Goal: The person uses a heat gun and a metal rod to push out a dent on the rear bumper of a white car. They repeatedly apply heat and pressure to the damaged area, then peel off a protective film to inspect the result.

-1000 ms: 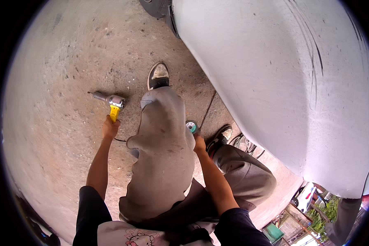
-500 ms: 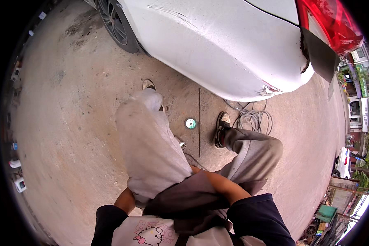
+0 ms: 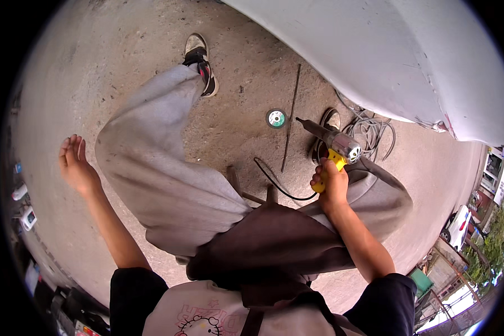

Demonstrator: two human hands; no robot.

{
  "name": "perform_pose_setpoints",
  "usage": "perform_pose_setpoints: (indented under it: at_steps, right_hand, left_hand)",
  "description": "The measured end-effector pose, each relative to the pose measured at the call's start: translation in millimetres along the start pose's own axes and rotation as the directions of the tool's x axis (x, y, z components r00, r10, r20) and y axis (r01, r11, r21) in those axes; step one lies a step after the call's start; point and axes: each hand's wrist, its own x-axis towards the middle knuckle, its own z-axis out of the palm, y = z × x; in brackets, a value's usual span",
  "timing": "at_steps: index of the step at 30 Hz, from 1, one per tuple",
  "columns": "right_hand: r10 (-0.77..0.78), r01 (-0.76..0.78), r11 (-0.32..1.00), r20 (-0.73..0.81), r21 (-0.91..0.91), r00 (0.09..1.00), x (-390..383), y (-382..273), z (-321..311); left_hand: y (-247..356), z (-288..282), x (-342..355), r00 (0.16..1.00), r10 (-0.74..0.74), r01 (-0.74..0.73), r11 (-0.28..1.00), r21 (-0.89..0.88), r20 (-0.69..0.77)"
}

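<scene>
A hot-air gun (image 3: 336,151) with a yellow handle, metal barrel and narrow nozzle is in my right hand (image 3: 334,182). My fingers wrap round its handle, and the nozzle points up and left over the ground. A black cord (image 3: 280,187) curves from the handle's base down between my legs. Out to the left, beside my knee, my left hand (image 3: 79,165) is raised with nothing in it, its fingers loosely bent and open. On the ground beyond the gun lie a green and white grinding disc (image 3: 275,118) and a thin dark rod (image 3: 290,120).
The white car body (image 3: 364,56) slopes across the upper right. Coiled grey cable (image 3: 372,131) lies on the ground below it, beside my right shoe (image 3: 330,119). My left shoe (image 3: 196,47) is planted farther forward. Part of a stool (image 3: 253,197) shows between my legs.
My hands have come out from under my lap. The right now holds up the hot-air gun; the left has swung outward. My knees are wider apart, and the view has shifted closer to the ground.
</scene>
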Motion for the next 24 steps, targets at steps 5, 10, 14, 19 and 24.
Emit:
perform_pose_setpoints:
  at_steps: [5,10,14,19,24]
  right_hand:
    - [0.090,-0.071,0.979,-0.093,0.190,0.992,-18.9,17.5,-0.2]
    - [-0.021,0.063,0.971,-0.180,0.230,0.983,-14.4,17.9,0.6]
    - [-0.140,0.175,0.971,-0.208,0.165,0.968,2.6,24.5,2.7]
    - [-0.267,0.280,0.960,-0.279,0.006,0.922,5.7,38.3,-5.6]
    - [-0.343,0.332,0.939,-0.291,-0.089,0.893,8.5,47.7,-15.2]
  left_hand:
    - [106.8,171.1,-39.3,0.748,0.182,-0.265,0.964,0.035,0.638]
    - [-54.3,275.4,-149.5,-0.168,-0.374,-0.629,0.753,0.193,0.912]
    - [-179.1,292.0,-274.7,-0.412,-0.685,-0.862,0.507,-0.013,0.600]
    - [-237.5,303.3,-392.2,0.034,-0.650,-0.516,0.639,0.571,0.759]
    - [-277.3,310.7,-423.3,0.197,-0.622,-0.567,0.558,0.605,0.758]
